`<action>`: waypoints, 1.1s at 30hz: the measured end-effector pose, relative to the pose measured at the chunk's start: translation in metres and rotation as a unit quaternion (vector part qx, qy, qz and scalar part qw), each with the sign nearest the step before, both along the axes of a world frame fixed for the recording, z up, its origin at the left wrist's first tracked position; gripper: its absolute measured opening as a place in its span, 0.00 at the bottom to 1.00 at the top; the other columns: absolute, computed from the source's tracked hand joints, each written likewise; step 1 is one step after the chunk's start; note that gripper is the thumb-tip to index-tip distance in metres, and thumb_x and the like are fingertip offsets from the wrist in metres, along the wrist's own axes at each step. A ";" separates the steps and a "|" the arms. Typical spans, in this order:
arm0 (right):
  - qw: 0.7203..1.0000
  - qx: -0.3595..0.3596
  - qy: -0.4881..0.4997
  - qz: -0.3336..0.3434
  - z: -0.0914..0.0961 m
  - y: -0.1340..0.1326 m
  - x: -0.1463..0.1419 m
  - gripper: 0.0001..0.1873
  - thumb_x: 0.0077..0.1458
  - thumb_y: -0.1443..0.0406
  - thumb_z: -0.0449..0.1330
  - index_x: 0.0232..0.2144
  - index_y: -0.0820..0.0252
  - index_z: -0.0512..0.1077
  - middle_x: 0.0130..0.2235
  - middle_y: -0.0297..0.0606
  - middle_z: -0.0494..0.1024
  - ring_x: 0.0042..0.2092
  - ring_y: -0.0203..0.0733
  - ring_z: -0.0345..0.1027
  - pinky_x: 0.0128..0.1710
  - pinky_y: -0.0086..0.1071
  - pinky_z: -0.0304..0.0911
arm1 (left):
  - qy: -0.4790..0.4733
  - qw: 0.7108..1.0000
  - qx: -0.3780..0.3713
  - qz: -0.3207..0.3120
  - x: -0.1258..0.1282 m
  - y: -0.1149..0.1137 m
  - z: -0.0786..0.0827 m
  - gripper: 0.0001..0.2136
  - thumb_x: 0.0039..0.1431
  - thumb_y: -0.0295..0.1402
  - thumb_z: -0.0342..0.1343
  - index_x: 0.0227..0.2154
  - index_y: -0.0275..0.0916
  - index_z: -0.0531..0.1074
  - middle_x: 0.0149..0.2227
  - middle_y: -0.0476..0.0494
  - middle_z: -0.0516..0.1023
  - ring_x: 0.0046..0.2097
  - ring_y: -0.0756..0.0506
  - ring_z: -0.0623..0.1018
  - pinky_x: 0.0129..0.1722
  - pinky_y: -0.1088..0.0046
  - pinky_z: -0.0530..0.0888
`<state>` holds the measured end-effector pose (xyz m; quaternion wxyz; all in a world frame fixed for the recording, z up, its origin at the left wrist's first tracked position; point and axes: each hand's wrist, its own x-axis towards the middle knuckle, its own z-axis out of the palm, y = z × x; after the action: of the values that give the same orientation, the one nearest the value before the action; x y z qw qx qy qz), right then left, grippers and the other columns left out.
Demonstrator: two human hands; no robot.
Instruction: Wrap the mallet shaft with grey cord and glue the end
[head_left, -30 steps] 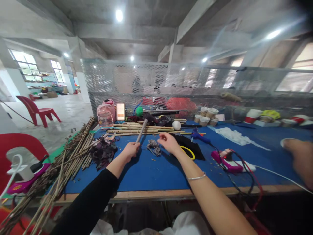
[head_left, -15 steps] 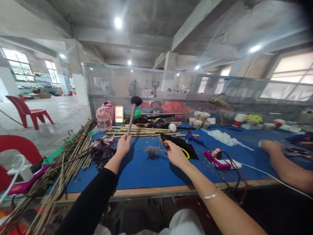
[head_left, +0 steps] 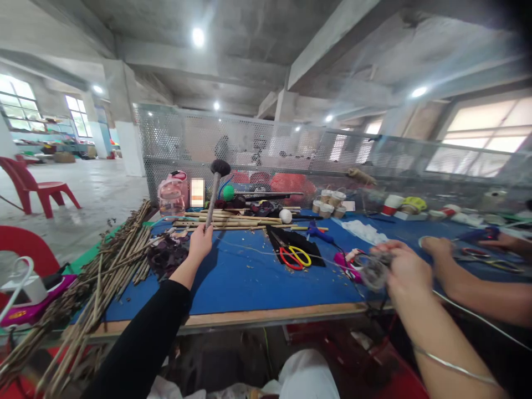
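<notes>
My left hand (head_left: 200, 241) grips the lower end of a thin stick with a dark round head (head_left: 219, 167), held nearly upright above the blue table (head_left: 245, 280). My right hand (head_left: 405, 270) is out to the right near the table's front edge, closed on a grey bundle of twine (head_left: 373, 271), which is blurred. A thin strand runs from the bundle back across the table toward the stick. Red and yellow scissors (head_left: 294, 256) lie on a black cloth between my hands.
A heap of dry twigs (head_left: 103, 277) covers the left end. Bamboo sticks (head_left: 233, 220), a pink jar (head_left: 170, 197), paper cups (head_left: 328, 203) and a glue gun (head_left: 351, 259) lie around. Another person's arm (head_left: 469, 277) rests at the right. Mesh fence stands behind.
My right hand lifted the twine bundle off the table and swung it far to the right, trailing a strand. The stick stayed upright in my left hand. The scissors are now uncovered.
</notes>
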<state>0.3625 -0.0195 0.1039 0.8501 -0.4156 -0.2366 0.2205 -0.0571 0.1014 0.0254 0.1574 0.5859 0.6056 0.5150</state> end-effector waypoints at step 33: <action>0.845 -0.120 -0.354 0.383 -0.069 0.125 -0.225 0.18 0.41 0.51 0.61 0.19 0.60 0.67 0.17 0.27 0.60 0.21 0.31 0.48 0.22 0.28 0.45 | -0.424 0.873 -0.137 -0.201 0.055 -0.023 0.022 0.31 0.58 0.55 0.38 0.59 0.42 0.51 0.21 0.51 0.69 0.15 0.55 0.59 0.13 0.83 0.50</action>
<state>0.1372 0.1057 0.0354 0.5007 -0.4405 -0.6332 0.3929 -0.0024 0.0785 0.0477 0.5776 0.3932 0.4146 0.5830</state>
